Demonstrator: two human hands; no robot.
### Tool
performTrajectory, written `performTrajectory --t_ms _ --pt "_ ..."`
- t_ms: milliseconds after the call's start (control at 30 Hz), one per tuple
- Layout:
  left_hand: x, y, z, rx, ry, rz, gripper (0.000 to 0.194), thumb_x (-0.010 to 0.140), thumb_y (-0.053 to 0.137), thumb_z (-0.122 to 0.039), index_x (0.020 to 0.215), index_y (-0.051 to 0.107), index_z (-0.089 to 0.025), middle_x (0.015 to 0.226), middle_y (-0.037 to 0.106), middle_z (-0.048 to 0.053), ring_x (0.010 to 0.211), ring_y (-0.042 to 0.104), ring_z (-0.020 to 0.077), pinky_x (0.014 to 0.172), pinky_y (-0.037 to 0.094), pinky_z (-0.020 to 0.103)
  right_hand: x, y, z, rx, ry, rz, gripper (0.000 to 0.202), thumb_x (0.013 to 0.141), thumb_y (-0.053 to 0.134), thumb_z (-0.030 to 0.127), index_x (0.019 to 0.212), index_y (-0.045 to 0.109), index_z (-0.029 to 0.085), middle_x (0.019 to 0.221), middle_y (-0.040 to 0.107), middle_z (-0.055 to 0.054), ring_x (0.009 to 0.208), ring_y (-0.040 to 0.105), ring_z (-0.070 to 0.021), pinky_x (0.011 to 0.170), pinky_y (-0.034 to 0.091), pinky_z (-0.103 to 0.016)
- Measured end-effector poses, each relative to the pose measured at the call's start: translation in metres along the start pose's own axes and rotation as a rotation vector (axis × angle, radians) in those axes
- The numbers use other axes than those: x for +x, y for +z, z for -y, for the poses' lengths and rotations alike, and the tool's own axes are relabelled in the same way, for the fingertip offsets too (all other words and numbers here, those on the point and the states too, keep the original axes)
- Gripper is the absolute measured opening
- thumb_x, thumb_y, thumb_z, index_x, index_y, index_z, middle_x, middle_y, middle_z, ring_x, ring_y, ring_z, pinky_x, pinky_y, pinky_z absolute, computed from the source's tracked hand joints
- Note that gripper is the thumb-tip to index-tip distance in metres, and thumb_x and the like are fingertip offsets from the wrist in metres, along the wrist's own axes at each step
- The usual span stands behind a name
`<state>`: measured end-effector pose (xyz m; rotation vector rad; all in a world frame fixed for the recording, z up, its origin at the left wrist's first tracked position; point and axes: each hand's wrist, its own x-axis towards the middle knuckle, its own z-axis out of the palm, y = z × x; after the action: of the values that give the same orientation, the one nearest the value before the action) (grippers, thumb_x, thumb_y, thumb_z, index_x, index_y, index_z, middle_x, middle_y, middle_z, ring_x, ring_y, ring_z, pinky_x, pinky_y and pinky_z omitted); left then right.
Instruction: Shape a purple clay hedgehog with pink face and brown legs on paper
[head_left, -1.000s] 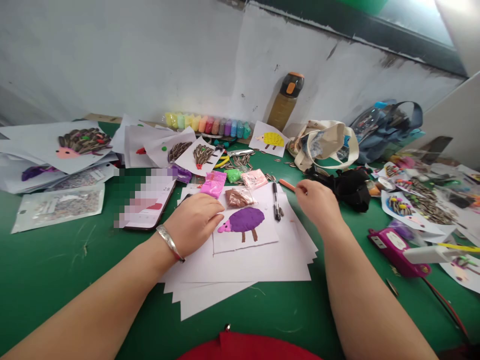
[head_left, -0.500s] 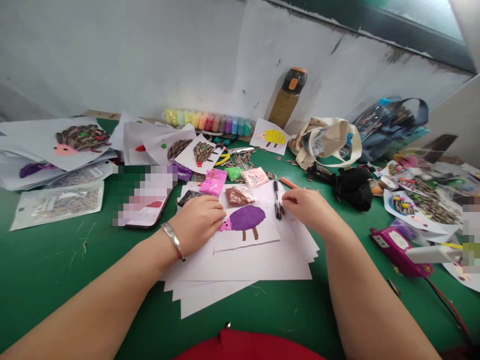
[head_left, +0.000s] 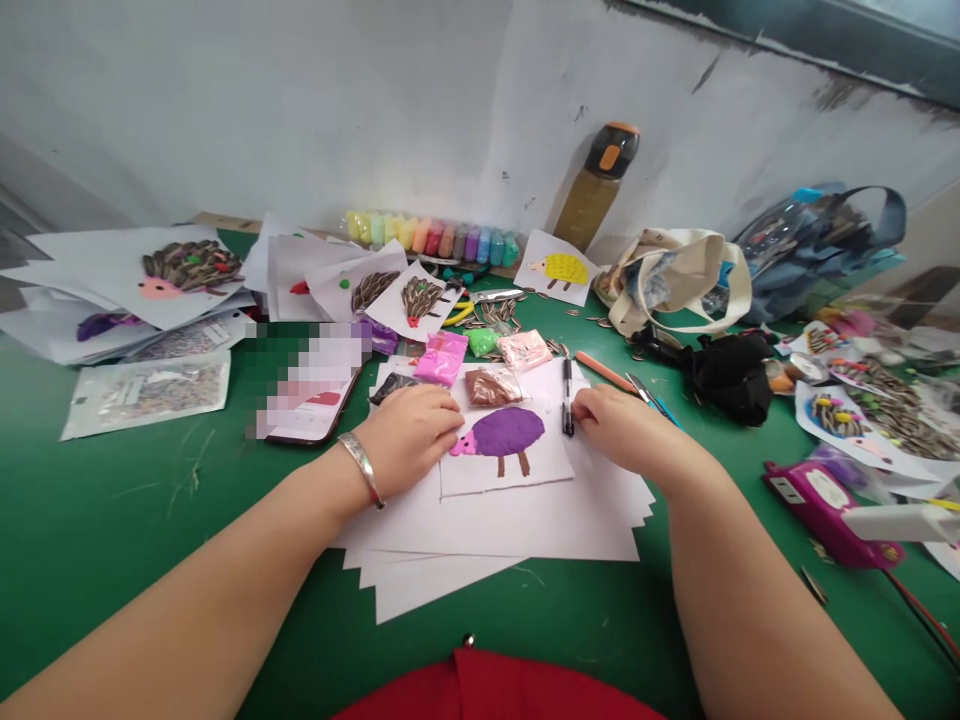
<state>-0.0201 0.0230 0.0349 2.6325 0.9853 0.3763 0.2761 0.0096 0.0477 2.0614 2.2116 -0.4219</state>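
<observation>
My left hand [head_left: 411, 437] lies on a sheet of white paper [head_left: 517, 490], its fingers stretched out beside the pink head of a purple clay hedgehog [head_left: 510, 432] with brown legs. Small packets of clay lie beyond: black near that hand, then pink [head_left: 441, 358], green [head_left: 482, 342], peach [head_left: 525, 350] and brown [head_left: 491, 387]. My right hand [head_left: 626, 430] is closed at the paper's right side, fingers curled, next to a black pen [head_left: 568, 398]. Whatever its fingertips hold is hidden. Behind it lie an orange stick [head_left: 604, 372] and a thin blue tool [head_left: 664, 408].
A phone [head_left: 315, 400] and stacked hedgehog pictures [head_left: 180, 280] are on the left. A strip of coloured clay packs [head_left: 435, 238], sunflower seeds [head_left: 495, 315] and a bottle [head_left: 596, 190] stand at the back. Bags [head_left: 675, 280] and a magenta glue gun-like device [head_left: 829, 510] are on the right.
The view has shifted slightly, so everything appears farther right. My right hand has drawn back a little, uncovering more of the orange stick and the blue tool. My left hand stays on the paper.
</observation>
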Motion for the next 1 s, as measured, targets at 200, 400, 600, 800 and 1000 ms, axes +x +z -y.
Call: performTrajectory --t_ms 200,400,600,800,1000 --pt "0.0 -0.002 -0.001 -0.027 0.014 0.015 0.026 0.094 0.049 -0.027 0.087 0.071 -0.017 0.097 0.068 0.009 0.095 0.059 0.0245 0.09 0.047 0.041 -0.009 -0.009 -0.004 0.17 0.128 -0.313 0.015 0.087 0.043 0.022 0.082 0.056 0.023 0.083 0.065 -0.006 0.066 0.056 -0.0189 0.054 0.036 -0.027" --pt "-0.001 -0.003 -0.002 -0.03 0.0 0.031 0.022 0.09 0.056 -0.032 0.089 0.071 -0.016 0.101 0.066 0.01 0.098 0.058 0.0255 0.09 0.046 0.041 -0.009 -0.009 0.014 0.363 -0.068 -0.433 0.019 0.086 0.049 0.02 0.095 0.065 0.022 0.093 0.07 -0.005 0.076 0.063 -0.0184 0.071 0.045 -0.03" --pt "0.0 -0.003 -0.007 0.013 -0.021 0.042 0.022 0.091 0.055 -0.031 0.089 0.071 -0.016 0.1 0.065 0.01 0.097 0.058 0.0255 0.088 0.046 0.041 -0.008 0.001 0.047 0.293 -0.327 -0.264 0.024 0.09 0.045 0.014 0.095 0.067 0.021 0.092 0.069 -0.004 0.087 0.061 -0.0179 0.076 0.042 -0.027" --pt "0.0 -0.003 -0.01 0.034 -0.029 0.033 0.021 0.09 0.055 -0.029 0.087 0.071 -0.016 0.097 0.065 0.01 0.095 0.058 0.0264 0.087 0.046 0.043 0.002 0.008 0.05 0.199 -0.334 -0.201 0.023 0.09 0.043 0.009 0.085 0.064 0.019 0.084 0.064 -0.004 0.079 0.057 -0.0167 0.07 0.038 -0.026" --pt "-0.001 -0.001 -0.005 -0.009 -0.028 0.031 0.025 0.092 0.055 -0.037 0.093 0.071 -0.018 0.103 0.064 0.009 0.097 0.058 0.0253 0.087 0.045 0.041 0.0 0.025 0.033 0.1 -0.358 -0.307 0.022 0.09 0.042 0.007 0.084 0.059 0.019 0.087 0.063 -0.008 0.086 0.055 -0.0212 0.074 0.039 -0.03"
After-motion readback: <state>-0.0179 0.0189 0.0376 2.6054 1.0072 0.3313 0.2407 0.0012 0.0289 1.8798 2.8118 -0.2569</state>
